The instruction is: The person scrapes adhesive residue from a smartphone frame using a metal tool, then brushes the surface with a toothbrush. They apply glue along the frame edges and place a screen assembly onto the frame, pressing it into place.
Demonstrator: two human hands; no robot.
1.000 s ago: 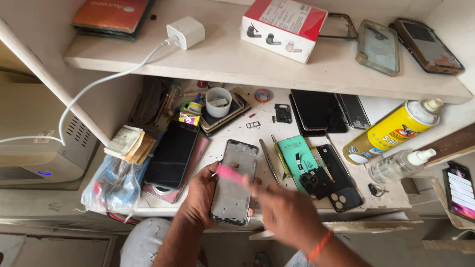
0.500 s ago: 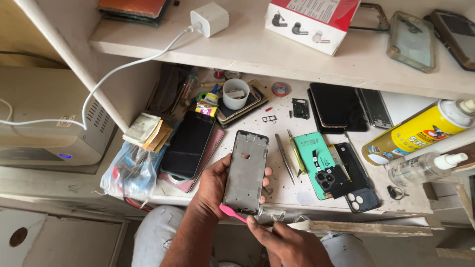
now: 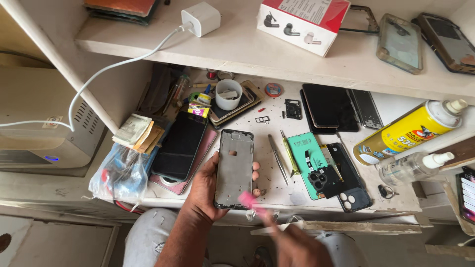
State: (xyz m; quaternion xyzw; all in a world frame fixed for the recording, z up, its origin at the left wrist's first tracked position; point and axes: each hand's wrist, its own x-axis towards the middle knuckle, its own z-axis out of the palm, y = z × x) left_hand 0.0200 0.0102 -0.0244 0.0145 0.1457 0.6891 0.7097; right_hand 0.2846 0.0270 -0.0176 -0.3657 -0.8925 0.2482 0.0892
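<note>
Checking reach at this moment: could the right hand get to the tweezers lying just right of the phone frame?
Probably yes. The right hand, blurred and holding something pink, sits just below the tweezers, with only bare bench between them. It would likely need to drop the pink thing first.

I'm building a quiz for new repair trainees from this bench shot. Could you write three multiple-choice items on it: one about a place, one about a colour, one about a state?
1. Where is the white charger plug?
A. On the upper shelf
B. Inside the white cup
C. On the plastic bag

2. What colour is the small tool at the phone frame's lower corner?
A. Blue
B. Pink
C. Black

3. How is the phone frame being kept?
A. Lying flat, untouched
B. Gripped by the left hand
C. Propped against the spray can

Answers: 1 A, the white charger plug sits on the upper shelf. 2 B, the small tool in the blurred right hand is pink. 3 B, the left hand wraps the phone frame.
</note>
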